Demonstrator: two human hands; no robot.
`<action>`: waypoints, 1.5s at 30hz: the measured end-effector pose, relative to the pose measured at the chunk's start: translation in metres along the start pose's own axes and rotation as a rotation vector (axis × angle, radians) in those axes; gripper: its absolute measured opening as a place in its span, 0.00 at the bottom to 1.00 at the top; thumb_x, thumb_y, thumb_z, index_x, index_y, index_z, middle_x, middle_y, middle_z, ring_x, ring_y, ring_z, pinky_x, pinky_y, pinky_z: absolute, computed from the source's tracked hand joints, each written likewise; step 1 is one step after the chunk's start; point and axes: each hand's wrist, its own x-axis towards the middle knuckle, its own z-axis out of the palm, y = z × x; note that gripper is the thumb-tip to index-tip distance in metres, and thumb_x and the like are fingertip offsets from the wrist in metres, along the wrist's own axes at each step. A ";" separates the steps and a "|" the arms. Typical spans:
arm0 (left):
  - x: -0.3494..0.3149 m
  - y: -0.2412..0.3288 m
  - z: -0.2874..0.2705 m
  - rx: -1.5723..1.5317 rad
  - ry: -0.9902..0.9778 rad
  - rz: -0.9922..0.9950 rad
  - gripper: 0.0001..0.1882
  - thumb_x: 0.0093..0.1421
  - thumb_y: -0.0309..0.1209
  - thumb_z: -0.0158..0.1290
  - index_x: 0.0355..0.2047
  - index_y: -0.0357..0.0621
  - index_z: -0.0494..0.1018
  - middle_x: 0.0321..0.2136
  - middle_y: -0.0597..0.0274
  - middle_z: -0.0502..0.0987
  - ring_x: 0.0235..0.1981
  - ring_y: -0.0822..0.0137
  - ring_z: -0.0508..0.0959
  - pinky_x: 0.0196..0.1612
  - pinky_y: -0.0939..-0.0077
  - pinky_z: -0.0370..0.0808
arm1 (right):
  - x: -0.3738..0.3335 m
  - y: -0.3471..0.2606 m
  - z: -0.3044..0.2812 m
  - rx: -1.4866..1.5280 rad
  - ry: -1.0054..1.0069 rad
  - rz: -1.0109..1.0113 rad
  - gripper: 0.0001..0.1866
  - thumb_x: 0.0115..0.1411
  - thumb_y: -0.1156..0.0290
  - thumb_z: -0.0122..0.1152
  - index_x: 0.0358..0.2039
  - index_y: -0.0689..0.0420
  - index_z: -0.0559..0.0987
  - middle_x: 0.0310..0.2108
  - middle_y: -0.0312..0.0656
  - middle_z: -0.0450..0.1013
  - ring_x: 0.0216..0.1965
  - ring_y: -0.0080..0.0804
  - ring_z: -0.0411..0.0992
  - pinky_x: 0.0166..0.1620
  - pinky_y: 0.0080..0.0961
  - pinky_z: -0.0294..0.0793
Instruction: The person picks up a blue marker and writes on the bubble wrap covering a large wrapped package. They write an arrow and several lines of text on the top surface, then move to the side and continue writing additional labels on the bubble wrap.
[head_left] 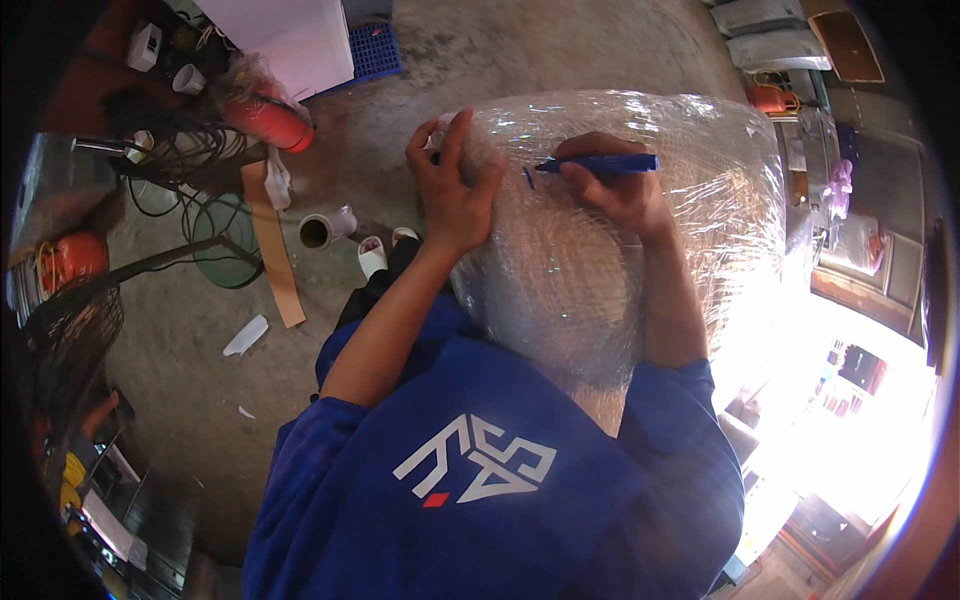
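Note:
A large bundle (560, 270) wrapped in clear stretch film stands in front of me, with brown showing through the film. My right hand (622, 190) is closed round a blue marker (610, 163), whose tip points left, close to the film. Short dark blue strokes (529, 177) lie on the wrap just left of that tip. At the bundle's left edge rests my left hand (458, 195), its fingers bent and thumb against the film. A small dark piece (434, 157) shows between those fingers; its kind is not clear.
To the left on the concrete floor are a cardboard tube (316, 233), a brown strip (270, 240), a red cylinder (275, 122), tangled black cables (190, 145) and a green round object (226, 240). A blue crate (376, 50) stands at the back. Shelving lines the right; glare blurs the lower right.

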 end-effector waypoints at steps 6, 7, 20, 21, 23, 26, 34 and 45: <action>0.000 0.000 0.000 -0.035 0.004 -0.009 0.35 0.60 0.42 0.62 0.67 0.56 0.68 0.64 0.44 0.54 0.64 0.42 0.59 0.66 0.51 0.59 | 0.002 0.001 0.001 -0.037 -0.016 0.032 0.14 0.61 0.68 0.71 0.43 0.63 0.83 0.37 0.43 0.82 0.38 0.28 0.79 0.42 0.26 0.79; 0.000 0.000 0.001 -0.053 0.005 -0.013 0.35 0.60 0.42 0.62 0.67 0.56 0.68 0.64 0.44 0.54 0.64 0.42 0.59 0.66 0.51 0.59 | 0.002 0.002 0.001 -0.032 -0.024 0.027 0.14 0.61 0.68 0.71 0.43 0.63 0.83 0.36 0.43 0.82 0.37 0.29 0.79 0.41 0.26 0.79; 0.001 0.000 0.000 -0.026 0.004 -0.008 0.35 0.59 0.42 0.62 0.67 0.56 0.68 0.64 0.43 0.54 0.64 0.44 0.60 0.66 0.53 0.60 | 0.003 0.001 0.002 -0.078 0.017 0.021 0.14 0.60 0.66 0.70 0.41 0.63 0.83 0.33 0.42 0.81 0.32 0.26 0.78 0.36 0.26 0.77; 0.001 0.000 -0.001 -0.030 0.006 -0.004 0.35 0.59 0.42 0.62 0.67 0.55 0.68 0.64 0.43 0.54 0.64 0.44 0.60 0.66 0.53 0.60 | 0.003 0.001 0.001 -0.071 0.013 0.025 0.14 0.61 0.66 0.70 0.41 0.63 0.83 0.33 0.42 0.81 0.33 0.26 0.78 0.37 0.26 0.77; 0.002 0.001 -0.001 -0.018 0.004 0.003 0.35 0.60 0.43 0.62 0.67 0.55 0.68 0.64 0.44 0.54 0.64 0.44 0.59 0.66 0.53 0.60 | 0.001 0.000 -0.002 -0.069 0.007 0.015 0.14 0.61 0.65 0.70 0.41 0.62 0.83 0.34 0.42 0.81 0.34 0.26 0.78 0.37 0.26 0.77; 0.002 0.000 -0.001 0.012 0.001 0.007 0.35 0.60 0.43 0.62 0.67 0.55 0.68 0.64 0.44 0.54 0.64 0.43 0.60 0.66 0.54 0.60 | -0.001 -0.003 -0.010 0.105 0.223 0.079 0.10 0.61 0.71 0.69 0.41 0.61 0.83 0.35 0.40 0.81 0.37 0.27 0.77 0.41 0.26 0.77; 0.008 0.009 -0.008 0.071 -0.033 -0.027 0.35 0.59 0.44 0.63 0.67 0.54 0.68 0.64 0.42 0.54 0.63 0.41 0.60 0.65 0.53 0.60 | -0.006 -0.012 -0.011 -0.003 0.021 0.028 0.11 0.62 0.68 0.69 0.41 0.62 0.83 0.34 0.40 0.81 0.33 0.25 0.76 0.37 0.24 0.75; -0.014 0.056 -0.016 0.279 -0.098 0.177 0.42 0.50 0.46 0.69 0.65 0.50 0.70 0.64 0.40 0.54 0.65 0.40 0.55 0.65 0.45 0.56 | 0.000 -0.002 0.004 0.000 0.004 0.032 0.12 0.62 0.69 0.69 0.43 0.63 0.82 0.37 0.42 0.81 0.39 0.28 0.79 0.43 0.27 0.78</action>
